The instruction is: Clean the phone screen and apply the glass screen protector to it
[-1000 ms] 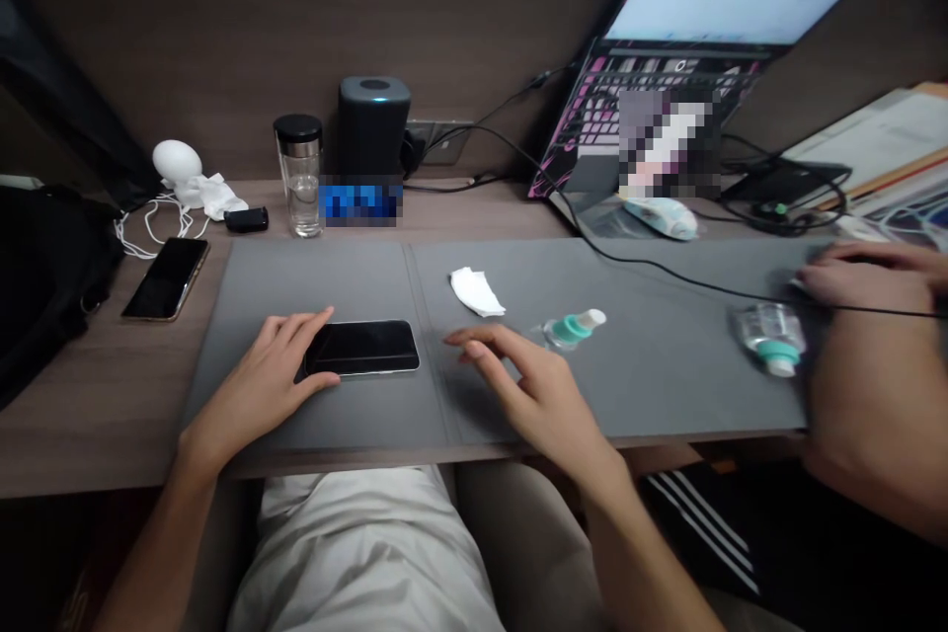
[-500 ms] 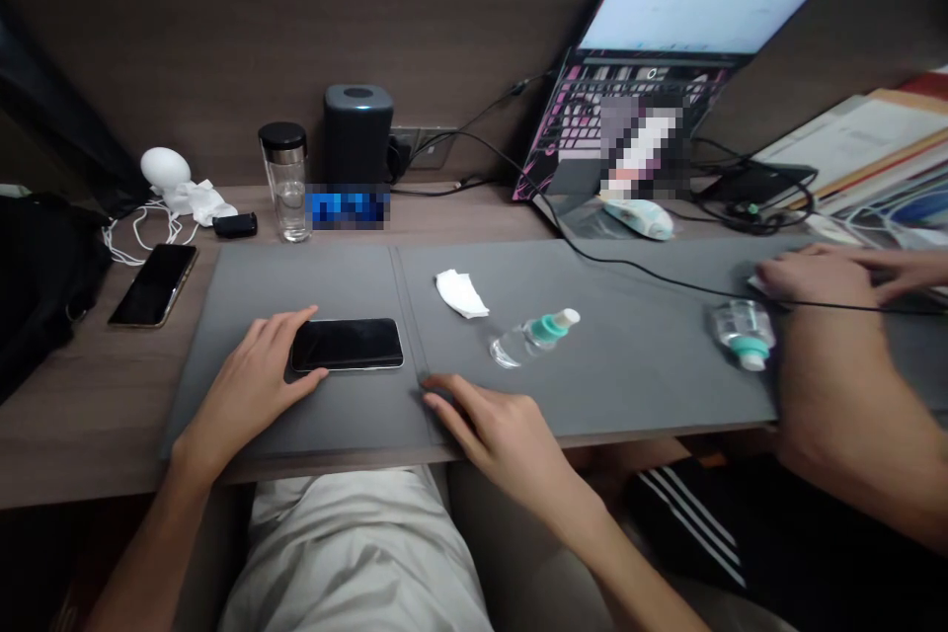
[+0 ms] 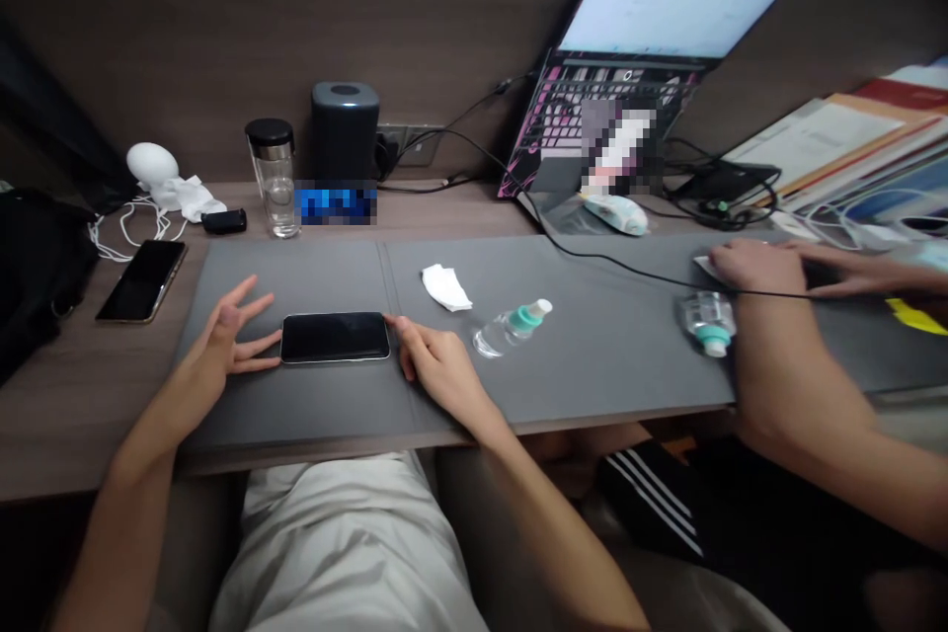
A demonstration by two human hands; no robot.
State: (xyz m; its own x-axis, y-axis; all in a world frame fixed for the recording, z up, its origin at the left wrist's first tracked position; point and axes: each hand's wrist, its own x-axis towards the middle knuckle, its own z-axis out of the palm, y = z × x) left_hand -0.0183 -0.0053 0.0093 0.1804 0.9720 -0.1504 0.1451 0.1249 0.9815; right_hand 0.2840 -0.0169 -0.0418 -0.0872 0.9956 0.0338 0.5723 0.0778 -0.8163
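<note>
A smartphone [image 3: 336, 338] with a dark screen lies flat on the grey desk mat [image 3: 592, 355]. At its left end is my left hand [image 3: 222, 341], open with fingers spread; the lower fingertips reach the phone's edge. My right hand [image 3: 440, 365] is closed at the other end, fingers curled, one fingertip at the upper right corner of the phone. Nothing shows inside its curl. Just right of that hand, a clear spray bottle [image 3: 500, 334] with a teal collar lies on its side. A folded white tissue [image 3: 445, 287] rests behind it.
Another person's arm [image 3: 815, 365] and hands are at the right, beside a second spray bottle [image 3: 708, 321]. A black cable [image 3: 629, 275] crosses the mat. Behind stand a glass tumbler [image 3: 281, 202] and a laptop [image 3: 592, 118]; another phone [image 3: 142, 281] lies left.
My left hand has lifted off the phone's sides and turned, fingers spreading. My right hand has moved up to the phone's right end. The view has shifted slightly right.
</note>
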